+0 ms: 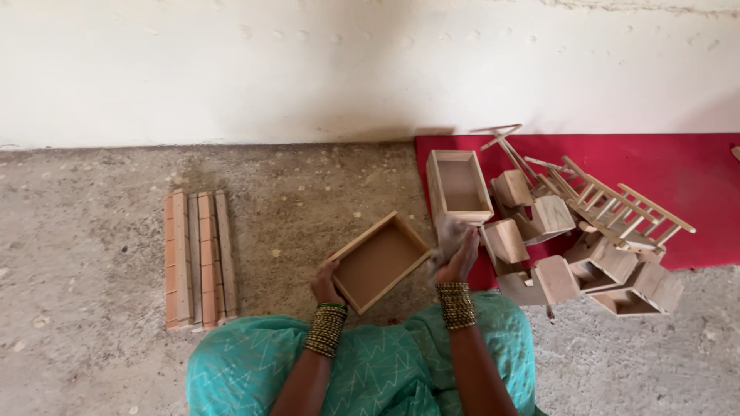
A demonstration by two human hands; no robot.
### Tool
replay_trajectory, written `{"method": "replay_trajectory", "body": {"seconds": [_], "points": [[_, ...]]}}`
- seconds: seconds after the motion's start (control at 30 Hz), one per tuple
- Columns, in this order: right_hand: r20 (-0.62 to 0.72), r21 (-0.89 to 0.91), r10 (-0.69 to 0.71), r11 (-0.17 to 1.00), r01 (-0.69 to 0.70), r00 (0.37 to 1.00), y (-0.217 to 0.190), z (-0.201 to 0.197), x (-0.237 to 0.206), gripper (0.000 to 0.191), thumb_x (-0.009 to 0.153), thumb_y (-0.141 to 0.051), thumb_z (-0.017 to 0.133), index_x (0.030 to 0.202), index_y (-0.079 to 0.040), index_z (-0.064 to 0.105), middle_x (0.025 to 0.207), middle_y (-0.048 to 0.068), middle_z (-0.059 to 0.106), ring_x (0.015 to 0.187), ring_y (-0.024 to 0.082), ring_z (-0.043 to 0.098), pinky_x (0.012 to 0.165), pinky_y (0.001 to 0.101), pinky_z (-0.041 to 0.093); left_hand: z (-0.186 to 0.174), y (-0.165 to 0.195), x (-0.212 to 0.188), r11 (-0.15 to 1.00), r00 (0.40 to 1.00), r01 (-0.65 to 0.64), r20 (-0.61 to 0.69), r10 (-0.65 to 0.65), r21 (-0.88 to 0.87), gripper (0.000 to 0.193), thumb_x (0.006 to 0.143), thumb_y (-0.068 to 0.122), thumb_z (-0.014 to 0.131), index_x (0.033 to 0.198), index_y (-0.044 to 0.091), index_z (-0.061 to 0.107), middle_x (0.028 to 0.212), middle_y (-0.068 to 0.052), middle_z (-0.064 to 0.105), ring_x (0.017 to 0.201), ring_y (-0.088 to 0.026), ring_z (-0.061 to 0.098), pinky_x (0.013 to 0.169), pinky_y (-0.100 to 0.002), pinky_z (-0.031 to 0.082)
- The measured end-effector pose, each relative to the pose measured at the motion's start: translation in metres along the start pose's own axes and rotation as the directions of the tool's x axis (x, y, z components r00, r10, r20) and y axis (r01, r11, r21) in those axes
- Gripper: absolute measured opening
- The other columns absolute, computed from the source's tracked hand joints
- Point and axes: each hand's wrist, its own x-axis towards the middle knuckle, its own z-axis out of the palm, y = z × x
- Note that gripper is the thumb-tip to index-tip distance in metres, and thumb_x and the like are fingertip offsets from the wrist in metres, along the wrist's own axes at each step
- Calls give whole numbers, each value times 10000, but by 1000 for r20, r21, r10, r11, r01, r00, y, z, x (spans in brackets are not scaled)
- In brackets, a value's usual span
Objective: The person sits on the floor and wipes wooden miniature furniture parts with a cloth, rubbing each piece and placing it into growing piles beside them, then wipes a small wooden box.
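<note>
Left grip pinching wooden tray corner | right grip clutching grey cloth at tray's opposite edge

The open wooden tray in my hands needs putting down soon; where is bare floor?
Bare concrete lies between the wooden slats and the tray. The red mat is bare far right, crowded around the box and piled wooden pieces.

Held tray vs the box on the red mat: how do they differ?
The held tray is square and shallow; the box on the red mat is oblong and deeper. The held tray is tilted, gripped by the left hand with the right hand at its edge; the box rests flat on the red mat, untouched. Both are open-topped, pale wood with a brown base.
</note>
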Motion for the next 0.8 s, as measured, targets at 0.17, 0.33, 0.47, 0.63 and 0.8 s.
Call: {"method": "replay_trajectory", "body": {"seconds": [0.17,0.33,0.47,0.63,0.8], "points": [[428,-147,-237,934,326,872,-15,44,-21,418,968,-344,589,1306,-100,609,1249,93,614,1133,240,606,964,398,494,16,3,-17,996,994,-25,108,34,-85,489,893,110,689,1371,18,637,1047,-72,736,943,-193,694,790,-351,623],[877,-459,-195,-65,886,440,-9,55,-77,450,901,-237,646,1321,-74,631,1293,165,567,1170,359,538,1009,491,414,8,7,-12,929,914,-340,181,363,-147,515,1006,33,690,1516,-16,637,855,11,545,712,-73,463,602,-235,440],[877,-480,-20,-73,874,480,-10,59,-125,532,927,-124,621,1450,-28,597,1305,180,581,1185,360,546,1009,502,450,2,12,-10,916,904,-390,151,400,-92,473,956,18,641,1426,-20,604,914,-2,660,764,-62,574,665,-212,505],[871,-490,126,312,814,476,-3,75,-145,408,864,-101,668,1269,-67,647,1362,190,573,1269,413,517,985,477,524,5,16,-20,939,914,-282,241,325,-195,462,957,22,609,1417,-16,615,858,-15,664,681,-62,540,571,-212,464],[938,-282,-138,226,932,318,15,82,-100,350,866,-95,668,1213,-55,656,1377,187,594,1297,414,554,1065,481,519,5,21,-23,934,902,-353,244,356,-58,427,941,11,607,1367,-21,610,966,-42,722,800,-76,652,688,-213,562]]}}
